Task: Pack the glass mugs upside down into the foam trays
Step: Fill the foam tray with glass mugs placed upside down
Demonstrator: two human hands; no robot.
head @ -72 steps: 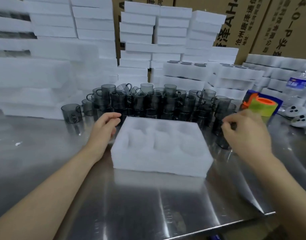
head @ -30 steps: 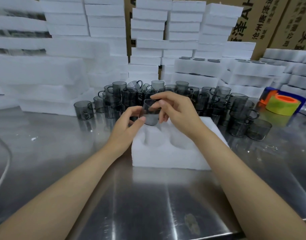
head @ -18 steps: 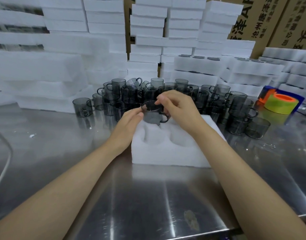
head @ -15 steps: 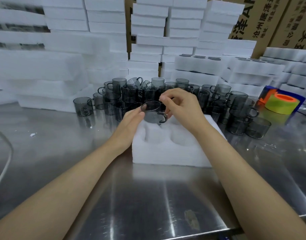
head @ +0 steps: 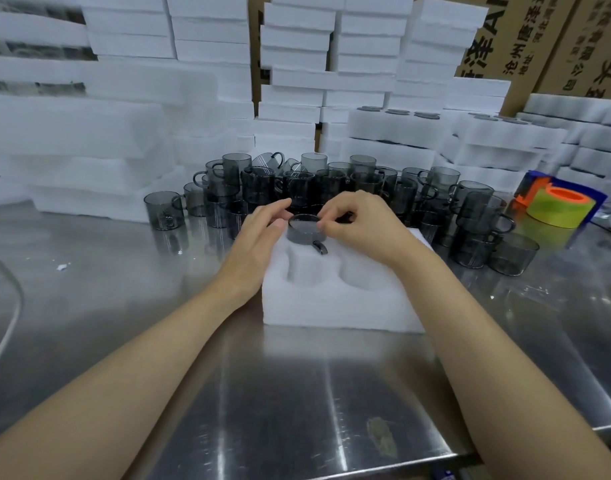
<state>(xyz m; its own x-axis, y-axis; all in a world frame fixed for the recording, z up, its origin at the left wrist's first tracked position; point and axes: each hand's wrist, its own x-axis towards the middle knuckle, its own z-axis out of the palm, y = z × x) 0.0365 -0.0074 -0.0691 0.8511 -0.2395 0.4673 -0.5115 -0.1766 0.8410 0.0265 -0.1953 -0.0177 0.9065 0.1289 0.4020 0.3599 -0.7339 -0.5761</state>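
Head view, surface: scuffed shiny steel table (head: pixel 297 393), white foam tray (head: pixel 331 306) sitting mid-table.
Room: wall of foam stacks (head: pixel 297 64) behind, cardboard boxes (head: pixel 539 39) back right, a heap of smoky spare mugs (head: pixel 331 181) just past the tray, tape roll (head: pixel 556 209) off right.
Where it is: the mug (head: pixel 304 232) is bottom-up in the tray's far-left pocket, handle poking toward the camera, right between both hands.
Lefty: left hand (head: pixel 259 244) has mostly straight fingers, thumb resting on the mug's left side.
Righty: right hand (head: pixel 362 226) curled, fingertips pinching the upturned base's right edge.
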